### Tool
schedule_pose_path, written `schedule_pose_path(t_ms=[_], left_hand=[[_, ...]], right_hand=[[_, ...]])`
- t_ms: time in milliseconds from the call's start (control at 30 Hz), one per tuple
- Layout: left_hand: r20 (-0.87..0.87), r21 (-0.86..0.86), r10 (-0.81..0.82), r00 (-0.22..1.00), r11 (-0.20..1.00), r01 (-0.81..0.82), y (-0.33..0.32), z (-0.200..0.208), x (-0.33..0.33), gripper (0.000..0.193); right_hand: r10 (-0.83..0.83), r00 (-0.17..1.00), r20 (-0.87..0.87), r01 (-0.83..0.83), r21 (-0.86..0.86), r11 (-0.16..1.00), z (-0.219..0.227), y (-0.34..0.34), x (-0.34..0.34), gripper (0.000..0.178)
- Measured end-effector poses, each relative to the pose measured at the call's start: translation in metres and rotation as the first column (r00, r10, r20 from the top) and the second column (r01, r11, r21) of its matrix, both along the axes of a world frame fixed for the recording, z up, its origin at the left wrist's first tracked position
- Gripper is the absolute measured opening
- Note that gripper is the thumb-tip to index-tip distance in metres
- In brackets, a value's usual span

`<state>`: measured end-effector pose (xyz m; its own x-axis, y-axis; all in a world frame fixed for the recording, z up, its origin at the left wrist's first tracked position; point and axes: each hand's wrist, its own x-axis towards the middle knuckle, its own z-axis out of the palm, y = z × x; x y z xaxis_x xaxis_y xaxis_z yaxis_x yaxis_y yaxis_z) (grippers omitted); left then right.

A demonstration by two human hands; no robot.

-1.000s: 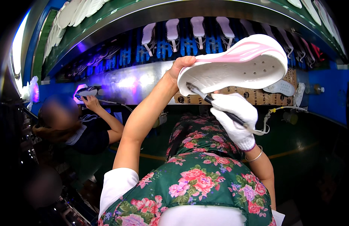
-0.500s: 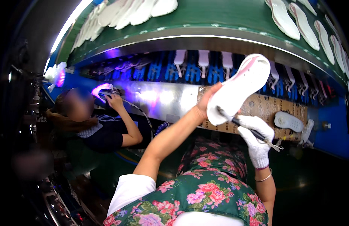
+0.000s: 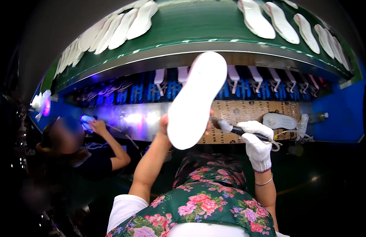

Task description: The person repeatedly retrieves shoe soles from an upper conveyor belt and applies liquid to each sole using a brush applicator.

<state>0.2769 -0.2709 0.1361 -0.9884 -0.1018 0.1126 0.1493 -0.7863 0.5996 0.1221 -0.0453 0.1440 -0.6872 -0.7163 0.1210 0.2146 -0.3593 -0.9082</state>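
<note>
Long smooth white shoe sole with a pinkish side edge (image 3: 196,104): here it is, front and centre, held up on a slant before the bench of grey metal (image 3: 151,110), broad plain face to the camera.
Bare left hand (image 3: 164,124): mostly tucked behind that sole, gripping it near its lower end; the fingers (image 3: 209,127) show at the right edge, the rest at the left, so the sole sits pinched between them.
Black-handled brush with a pale ferrule and dark bristles (image 3: 235,129): angled toward the sole, bristle tip right beside its edge and the left fingers; touching or just short, one cannot tell.
Right hand in a white knitted glove (image 3: 257,146): closed round the brush handle, fingers pressed together on it, a pale cord loop (image 3: 276,146) showing past its end.
Brown printed cardboard sheet (image 3: 234,110): flat on the bench, behind the brush.
Greyish-white perforated sole (image 3: 279,121): lying on the cardboard, out to the right, with a clear bottle (image 3: 322,116) farther along.
Blue upright stands (image 3: 137,94): lined up behind the bench, pale pinkish strapped shoe parts (image 3: 254,73) in a row among them.
Green-topped shelf with a metal edge (image 3: 198,25): overhead, white soles (image 3: 142,19) grouped to the left and more to the right.
Co-worker's hand (image 3: 98,127): over at the far left, on a small violet-lit object (image 3: 87,121).
</note>
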Motion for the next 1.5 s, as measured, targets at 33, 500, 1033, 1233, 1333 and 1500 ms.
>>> schedule_pose_path(t_ms=[33,500,1033,1233,1333,1500], left_hand=[[-0.154,0.01,-0.15,0.977,0.988,0.154,-0.009,0.0,-0.009,0.125],[0.116,0.68,0.177,0.977,0.704,-0.208,-0.065,0.06,-0.202,0.066],[-0.428,-0.899,0.845,0.322,-0.435,-0.053,-0.215,0.072,-0.06,0.039],[-0.17,-0.94,0.893,0.417,-0.02,-0.341,-0.241,0.079,-0.007,0.027],[-0.569,-0.759,0.753,0.331,-0.325,-0.564,-0.198,0.077,0.02,0.021],[-0.469,-0.496,0.883,-0.025,-0.286,-0.82,-0.152,0.068,0.098,0.017]], right_hand=[[-0.078,0.985,0.152,0.084,-0.031,0.996,-0.004,0.005,0.001,0.021],[-0.205,0.955,0.216,0.141,0.278,0.95,-0.055,0.011,0.035,0.02],[-0.141,0.927,0.348,0.02,0.33,0.944,-0.073,-0.002,0.048,0.021],[-0.095,0.926,0.364,-0.024,0.31,0.95,-0.067,-0.018,0.052,0.022],[-0.097,0.934,0.344,0.007,0.255,0.967,-0.063,-0.024,0.048,0.022],[-0.017,0.914,0.406,-0.002,0.048,0.999,-0.037,-0.023,0.031,0.021]])
